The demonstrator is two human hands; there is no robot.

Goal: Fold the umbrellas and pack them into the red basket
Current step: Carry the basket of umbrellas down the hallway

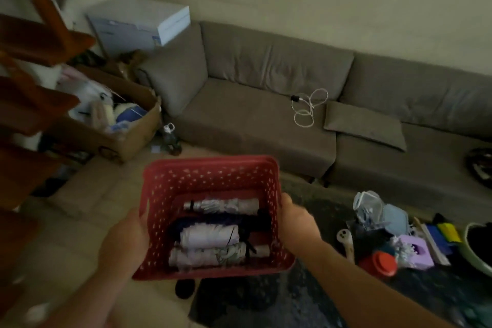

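I hold the red perforated basket up off the floor in front of me, tilted so its inside shows. My left hand grips its left wall and my right hand grips its right wall. Inside lie several folded umbrellas side by side: a silvery one at the far end, a dark purple one beneath it, a pale white one in the middle and a pale patterned one nearest me.
A grey sofa with a white cable runs along the wall ahead. A cardboard box of clutter stands at left by brown wooden stairs. Small items, including a red-lidded jar, lie on the dark rug at right.
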